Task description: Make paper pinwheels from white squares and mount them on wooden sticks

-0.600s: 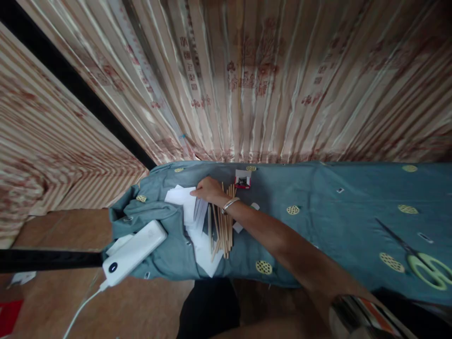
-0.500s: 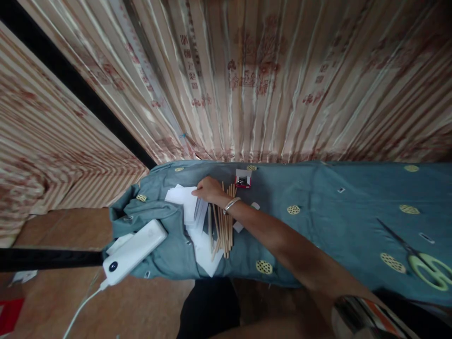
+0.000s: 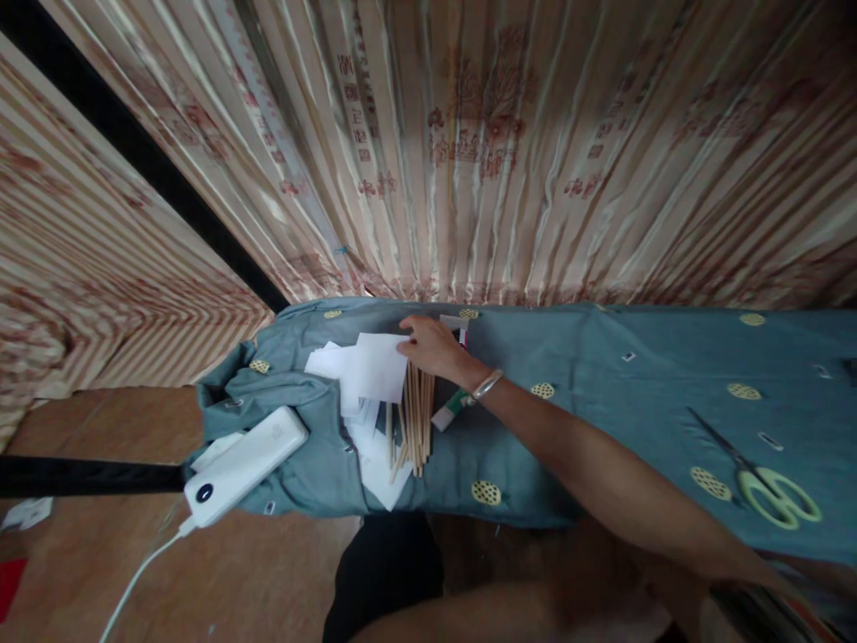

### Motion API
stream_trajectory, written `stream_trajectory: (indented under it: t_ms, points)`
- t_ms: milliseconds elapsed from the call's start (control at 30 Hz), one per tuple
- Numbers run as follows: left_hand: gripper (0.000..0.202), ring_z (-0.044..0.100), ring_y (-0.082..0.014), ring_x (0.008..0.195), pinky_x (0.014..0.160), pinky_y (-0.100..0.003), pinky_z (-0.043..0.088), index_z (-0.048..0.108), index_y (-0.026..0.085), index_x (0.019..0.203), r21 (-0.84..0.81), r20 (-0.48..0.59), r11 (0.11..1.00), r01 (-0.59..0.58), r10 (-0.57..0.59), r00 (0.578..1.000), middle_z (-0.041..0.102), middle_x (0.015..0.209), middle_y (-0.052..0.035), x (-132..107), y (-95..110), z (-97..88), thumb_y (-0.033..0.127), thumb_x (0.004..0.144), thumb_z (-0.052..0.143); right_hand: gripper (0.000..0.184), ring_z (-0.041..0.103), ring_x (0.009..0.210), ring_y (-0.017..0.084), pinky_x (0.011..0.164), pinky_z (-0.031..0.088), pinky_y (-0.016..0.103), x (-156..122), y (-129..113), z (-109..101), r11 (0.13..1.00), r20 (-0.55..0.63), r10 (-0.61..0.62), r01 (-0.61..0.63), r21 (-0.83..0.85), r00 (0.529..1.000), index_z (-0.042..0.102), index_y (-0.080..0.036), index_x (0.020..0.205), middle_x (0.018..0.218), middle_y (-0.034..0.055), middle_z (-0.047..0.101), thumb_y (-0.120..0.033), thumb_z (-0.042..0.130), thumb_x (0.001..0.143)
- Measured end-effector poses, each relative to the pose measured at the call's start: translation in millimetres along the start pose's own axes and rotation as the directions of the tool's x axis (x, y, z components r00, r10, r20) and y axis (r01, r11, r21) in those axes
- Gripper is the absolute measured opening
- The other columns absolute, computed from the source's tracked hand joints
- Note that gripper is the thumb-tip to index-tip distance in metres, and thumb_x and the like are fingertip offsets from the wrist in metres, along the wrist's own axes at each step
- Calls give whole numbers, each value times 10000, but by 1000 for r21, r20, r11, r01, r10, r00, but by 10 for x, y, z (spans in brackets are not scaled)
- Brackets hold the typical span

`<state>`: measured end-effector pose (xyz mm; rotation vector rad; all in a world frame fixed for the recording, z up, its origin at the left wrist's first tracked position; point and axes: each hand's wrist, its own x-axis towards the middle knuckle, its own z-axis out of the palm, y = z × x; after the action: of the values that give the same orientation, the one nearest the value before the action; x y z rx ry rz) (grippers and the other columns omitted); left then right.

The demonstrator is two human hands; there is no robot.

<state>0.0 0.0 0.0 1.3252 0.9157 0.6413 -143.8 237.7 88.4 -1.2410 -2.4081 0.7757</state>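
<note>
My right hand (image 3: 438, 348) reaches in from the right with a bracelet on its wrist. Thumb and finger pinch the right edge of a white paper piece (image 3: 380, 368), which is held over other papers. More loose white paper (image 3: 328, 361) lies to its left, and another white sheet (image 3: 385, 478) sits below. Just under the hand is a bundle of thin wooden sticks (image 3: 419, 420). A green and white narrow item (image 3: 448, 411) lies beside the sticks, partly under my wrist. Behind the hand, a small open box (image 3: 463, 332) is mostly covered. My left hand is out of view.
A white power bank (image 3: 247, 464) with a cable rests at the left end of the grey-green cloth (image 3: 589, 429). Scissors with light green handles (image 3: 777, 496) lie at the right. A striped curtain (image 3: 469, 179) hangs behind, with a dark pole (image 3: 153, 170) at left.
My right hand has moved rightward, drawing a paper piece away from the pile and over toward the sticks. The green and white item now shows more. The view has shifted slightly.
</note>
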Motion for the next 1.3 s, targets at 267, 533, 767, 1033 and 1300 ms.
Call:
stream_trajectory:
  t_ms: [267,533,767,1033,1300]
  points:
    - [220,716,-205,861,756,-269,536,716,141,951,436,153,880,-186,131,979,768,952,-70,266,451,-543,221,940,511,265,457,484,97,473,329,229,-1039,992,-710,760,-216,288,-86,644,933,696,-161,811,528,-50,538,-415,694,737]
    - [138,662,-166,800,773,-273,537,687,176,941,613,-11,667,-423,543,840,712,826,-32,238,515,-674,210,930,553,430,428,476,90,481,313,235,-2017,1671,-797,598,-222,586,-230,768,779,684,-163,742,489,-51,530,-537,799,565]
    - [487,513,-273,1219,991,-462,461,540,149,1288,861,-79,421,-284,665,743,600,1299,-149,300,449,-1070,13,823,501,463,416,483,85,482,305,236,-2314,1904,-806,585,-125,538,-262,768,834,685,-152,858,511,-71,511,-530,784,608]
    - [327,530,-304,1264,1019,-547,427,649,180,1071,912,64,284,-295,614,787,676,1239,-105,366,299,-1356,12,808,552,371,596,640,146,612,474,286,-2342,1918,-831,731,-4,321,-245,636,947,704,-165,946,739,17,688,-484,694,756]
    - [182,690,-216,791,908,-492,503,636,146,1062,905,109,260,-337,624,774,746,890,-66,413,359,-1208,125,916,530,381,638,1047,258,900,516,399,-2625,1311,-893,996,-277,-36,58,72,960,637,-182,1126,1095,103,708,-419,710,837]
